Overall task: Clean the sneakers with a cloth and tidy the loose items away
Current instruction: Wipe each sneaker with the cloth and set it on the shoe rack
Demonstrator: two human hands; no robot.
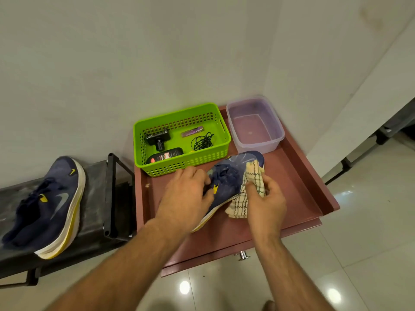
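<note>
A navy sneaker point(233, 176) with yellow accents and a pale sole lies on the reddish-brown tray table point(298, 185). My left hand point(186, 196) grips it at the collar and laces. My right hand point(265, 198) holds a cream checked cloth point(249, 187) against the shoe's right side. The second navy sneaker point(48, 207) rests on a black rack point(98, 198) at the left. A green basket point(179, 135) behind the shoe holds a black device point(157, 138), a purple lighter point(193, 132), a black cord point(202, 141) and a shoe-polish bottle point(165, 157).
A clear plastic tub point(256, 124) with water stands at the table's back right corner. White walls close the corner behind. Glossy floor tiles point(359, 254) lie to the right and front. A metal drawer knob point(243, 255) sticks out below the table's front edge.
</note>
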